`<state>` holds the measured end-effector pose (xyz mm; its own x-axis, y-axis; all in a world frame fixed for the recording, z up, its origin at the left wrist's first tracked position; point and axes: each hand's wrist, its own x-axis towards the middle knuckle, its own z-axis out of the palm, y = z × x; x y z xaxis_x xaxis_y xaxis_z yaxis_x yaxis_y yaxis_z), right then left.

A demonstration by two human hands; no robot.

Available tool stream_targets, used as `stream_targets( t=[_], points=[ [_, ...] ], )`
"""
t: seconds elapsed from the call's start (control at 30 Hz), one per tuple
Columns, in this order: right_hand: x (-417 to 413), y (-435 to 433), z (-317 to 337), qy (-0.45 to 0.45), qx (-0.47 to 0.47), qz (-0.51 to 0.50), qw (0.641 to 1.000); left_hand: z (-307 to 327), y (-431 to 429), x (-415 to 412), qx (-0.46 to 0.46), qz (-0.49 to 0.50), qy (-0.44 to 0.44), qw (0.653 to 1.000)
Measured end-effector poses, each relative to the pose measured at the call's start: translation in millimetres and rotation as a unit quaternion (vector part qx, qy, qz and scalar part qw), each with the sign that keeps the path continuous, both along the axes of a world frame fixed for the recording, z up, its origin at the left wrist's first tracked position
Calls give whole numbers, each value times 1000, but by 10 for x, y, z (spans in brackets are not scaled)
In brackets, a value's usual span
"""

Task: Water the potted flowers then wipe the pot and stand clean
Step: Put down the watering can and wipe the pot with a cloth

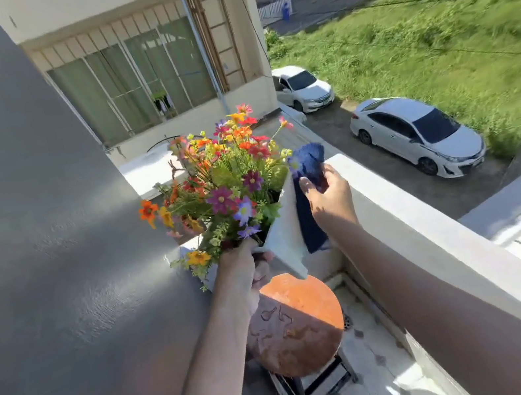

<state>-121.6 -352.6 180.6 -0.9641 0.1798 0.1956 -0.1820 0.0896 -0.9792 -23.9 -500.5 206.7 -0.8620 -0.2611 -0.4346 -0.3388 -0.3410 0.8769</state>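
Note:
My left hand [243,275] grips the near corner of a white square pot [285,234] and holds it lifted and tilted above the stand. Colourful flowers [221,183] spill out of the pot toward the left. My right hand [330,197] holds a dark blue cloth [308,189] pressed against the pot's right side; the cloth hangs down along that wall. Below stands a round orange-topped stand [304,323] with wet patches on its surface and a dark frame underneath.
A grey wall [27,203] closes the left side. A white balcony parapet [433,236] runs along the right, with a street, two white cars [415,135] and grass far below. The tiled balcony floor [381,374] is narrow.

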Motion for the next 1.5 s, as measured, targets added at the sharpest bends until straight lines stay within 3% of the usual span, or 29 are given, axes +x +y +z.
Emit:
stream_targets(
  t=[0.23,0.33,0.5,0.63,0.77,1.03,1.13,1.3,1.5],
  points=[
    [288,-33,-413,89,129,-28,987,167,39,-51,47,15,9,999],
    [383,-51,-414,103,168,21,980,238,50,-101,49,30,19,998],
    [509,-118,-160,52,102,85,990,254,44,-149,8,42,29,999],
    [462,-243,86,-18,-51,57,997,204,151,-115,-16,39,28,999],
    [250,-211,252,-24,-109,23,994,269,136,-61,-38,15,29,999],
    [-259,-37,478,-53,-36,-24,998,329,139,15,-48,-27,47,997],
    [-11,-87,470,-9,7,-22,1000,356,161,-19,-40,-17,45,998],
    [470,-251,151,81,72,-2,994,436,155,-142,-13,12,38,999],
    [614,-200,-455,42,126,-2,991,435,59,-219,-12,7,33,999]
  ],
)
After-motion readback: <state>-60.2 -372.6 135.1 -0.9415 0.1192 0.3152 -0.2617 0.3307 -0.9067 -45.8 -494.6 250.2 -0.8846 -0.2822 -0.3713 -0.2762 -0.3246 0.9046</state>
